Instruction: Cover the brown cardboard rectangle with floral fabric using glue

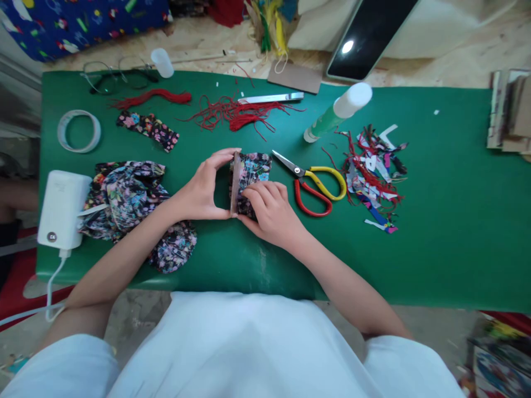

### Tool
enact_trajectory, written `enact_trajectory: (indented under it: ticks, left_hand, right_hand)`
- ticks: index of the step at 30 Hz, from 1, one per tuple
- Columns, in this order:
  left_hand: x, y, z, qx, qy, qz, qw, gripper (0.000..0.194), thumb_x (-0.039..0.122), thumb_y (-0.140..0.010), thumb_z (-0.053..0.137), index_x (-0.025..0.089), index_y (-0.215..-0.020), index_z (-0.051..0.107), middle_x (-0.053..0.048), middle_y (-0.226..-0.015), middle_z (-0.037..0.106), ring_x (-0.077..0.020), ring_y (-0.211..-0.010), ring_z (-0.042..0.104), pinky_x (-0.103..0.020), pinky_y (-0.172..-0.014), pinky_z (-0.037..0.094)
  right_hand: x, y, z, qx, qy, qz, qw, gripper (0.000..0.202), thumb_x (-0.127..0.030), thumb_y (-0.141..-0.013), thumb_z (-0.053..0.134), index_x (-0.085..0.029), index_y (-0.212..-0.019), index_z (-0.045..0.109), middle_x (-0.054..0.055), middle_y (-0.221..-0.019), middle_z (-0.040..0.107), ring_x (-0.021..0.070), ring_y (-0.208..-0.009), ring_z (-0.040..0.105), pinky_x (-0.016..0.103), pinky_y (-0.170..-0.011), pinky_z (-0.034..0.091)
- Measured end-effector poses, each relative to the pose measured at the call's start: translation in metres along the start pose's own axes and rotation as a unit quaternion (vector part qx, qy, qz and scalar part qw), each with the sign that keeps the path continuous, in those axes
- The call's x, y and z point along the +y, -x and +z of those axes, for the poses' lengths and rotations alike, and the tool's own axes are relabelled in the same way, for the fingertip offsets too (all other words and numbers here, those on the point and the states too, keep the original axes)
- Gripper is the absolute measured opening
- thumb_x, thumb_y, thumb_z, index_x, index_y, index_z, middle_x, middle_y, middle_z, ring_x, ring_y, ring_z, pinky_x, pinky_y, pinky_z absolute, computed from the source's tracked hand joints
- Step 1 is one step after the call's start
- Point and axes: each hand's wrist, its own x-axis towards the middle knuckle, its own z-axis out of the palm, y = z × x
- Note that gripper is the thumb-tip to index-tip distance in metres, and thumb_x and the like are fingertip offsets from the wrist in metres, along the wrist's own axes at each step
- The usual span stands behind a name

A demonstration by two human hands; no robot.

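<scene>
My left hand (201,190) grips a thin brown piece (235,185), which looks like cardboard seen nearly edge-on, by its two ends between thumb and fingers. Black floral fabric (257,163) lies against its right side. The fingers of my right hand (271,210) are bent onto this fabric and hold it at the brown piece; the fingertips are partly hidden. Just right of the fabric, scissors (317,182) with one yellow and one red handle lie with blades closed. A larger bunch of floral fabric (128,193) lies beside my left forearm.
Red threads (232,113), tweezers (271,98), a floral strip (148,130) and a tape roll (78,131) lie on the green mat (448,221). A glue stick (338,113) stands near scraps (373,171). A corded power bank (62,210), glasses (120,77) and a phone (369,38) surround them.
</scene>
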Motion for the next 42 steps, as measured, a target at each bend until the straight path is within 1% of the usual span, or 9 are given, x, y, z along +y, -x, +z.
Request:
enact_trajectory:
  ticks: [2,4,7,11,18,22,30,36,42]
  left_hand:
    - [0.001,0.000,0.000,-0.002,-0.003,-0.008,1.000,0.113,0.047,-0.065,0.087,0.026,-0.148,0.014,-0.023,-0.153,0.031,-0.0372,-0.146,0.034,-0.058,-0.118,0.036]
    - [0.003,-0.001,0.000,-0.007,-0.009,-0.018,1.000,0.116,0.047,-0.065,0.087,0.026,-0.151,0.011,-0.022,-0.154,0.031,-0.0373,-0.145,0.035,-0.056,-0.118,0.036]
    - [0.007,-0.004,-0.001,-0.022,-0.030,-0.032,0.999,0.117,0.047,-0.065,0.086,0.024,-0.152,0.011,-0.021,-0.153,0.032,-0.0372,-0.145,0.035,-0.055,-0.118,0.036]
    - [0.012,-0.010,-0.001,-0.046,-0.060,-0.046,0.996,0.112,0.049,-0.068,0.082,0.024,-0.153,0.013,-0.019,-0.153,0.033,-0.0377,-0.145,0.033,-0.055,-0.117,0.034]
    - [0.014,-0.014,0.001,-0.071,-0.081,-0.037,0.993,0.113,0.049,-0.070,0.080,0.024,-0.155,0.010,-0.021,-0.156,0.032,-0.0375,-0.147,0.030,-0.055,-0.116,0.031]
    - [0.012,-0.014,0.002,-0.076,-0.087,-0.030,0.993,0.117,0.049,-0.067,0.083,0.022,-0.156,0.011,-0.022,-0.157,0.032,-0.0376,-0.147,0.030,-0.055,-0.115,0.030]
    - [0.012,-0.017,0.006,-0.085,-0.086,-0.034,0.992,0.115,0.053,-0.070,0.080,0.024,-0.157,0.011,-0.021,-0.158,0.032,-0.0383,-0.147,0.032,-0.054,-0.116,0.029]
    - [0.007,-0.018,0.009,-0.102,-0.103,-0.035,0.989,0.117,0.060,-0.068,0.080,0.021,-0.157,0.015,-0.022,-0.156,0.037,-0.0398,-0.144,0.036,-0.054,-0.115,0.030]
    - [0.007,-0.019,0.009,-0.114,-0.123,-0.039,0.985,0.111,0.062,-0.071,0.076,0.020,-0.156,0.018,-0.022,-0.154,0.039,-0.0400,-0.142,0.038,-0.055,-0.113,0.032]
  right_hand:
    - [0.002,0.000,-0.003,0.006,-0.023,-0.005,1.000,0.028,-0.029,-0.090,0.058,-0.014,-0.114,0.054,0.013,-0.116,0.066,0.0276,-0.109,0.055,0.040,-0.095,0.036]
    - [0.003,0.000,-0.008,0.044,-0.055,-0.002,0.998,0.021,-0.021,-0.090,0.054,-0.015,-0.110,0.055,0.012,-0.110,0.067,0.0250,-0.105,0.058,0.039,-0.094,0.038]
    - [0.003,-0.002,-0.016,0.117,-0.094,0.026,0.988,0.008,-0.022,-0.092,0.053,-0.016,-0.096,0.057,0.008,-0.088,0.067,0.0210,-0.087,0.059,0.036,-0.084,0.042]
    - [-0.001,-0.007,-0.022,0.128,-0.098,0.054,0.985,0.022,-0.032,-0.095,0.055,-0.018,-0.078,0.055,0.003,-0.070,0.061,0.0165,-0.067,0.050,0.033,-0.068,0.038]
    - [-0.004,-0.005,-0.020,0.141,-0.141,0.089,0.976,0.026,-0.028,-0.092,0.059,-0.018,-0.069,0.054,0.000,-0.061,0.055,0.0123,-0.059,0.049,0.029,-0.061,0.037]
    - [0.001,-0.001,-0.022,0.119,-0.118,0.101,0.981,0.021,-0.022,-0.091,0.054,-0.017,-0.071,0.059,0.001,-0.062,0.057,0.0127,-0.059,0.051,0.028,-0.061,0.039]
    - [0.018,0.015,-0.027,0.037,0.034,0.058,0.997,0.022,-0.023,-0.091,0.052,-0.015,-0.084,0.072,0.004,-0.066,0.063,0.0165,-0.062,0.052,0.031,-0.062,0.039]
    - [0.018,0.019,-0.028,0.028,0.034,0.070,0.997,0.023,-0.023,-0.093,0.051,-0.015,-0.086,0.071,0.005,-0.068,0.064,0.0170,-0.065,0.052,0.032,-0.064,0.039]
    - [0.018,0.018,-0.024,0.030,0.048,0.065,0.996,0.023,-0.023,-0.094,0.050,-0.016,-0.083,0.069,0.005,-0.068,0.063,0.0171,-0.065,0.050,0.032,-0.063,0.037]
